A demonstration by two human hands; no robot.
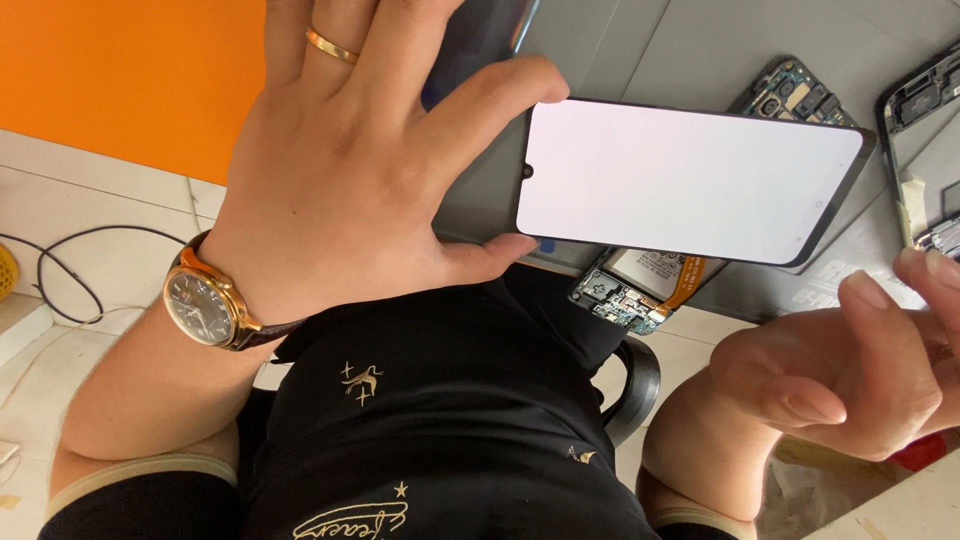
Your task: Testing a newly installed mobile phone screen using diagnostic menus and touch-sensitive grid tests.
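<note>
Grey work surface fills the top of the head view, with an orange wall panel at the upper left and pale floor tiles below, where a dark cable trails. We look down past our black shirt and the edge of a dark chair.

Our left hand, with a gold ring and a gold wristwatch, grips one short end of a phone screen panel, thumb under and fingers over the edge. The panel is lit blank white and juts out over the surface, joined by an orange flex ribbon to the opened phone body beneath it.

Our right hand hovers loosely curled, holding nothing, just below the panel's far corner. More opened phone frames lie beyond.

We judge the panel light, thin, stiff and brittle, its glass slippery. It is best held by the rim, never pulling against the ribbon.
</note>
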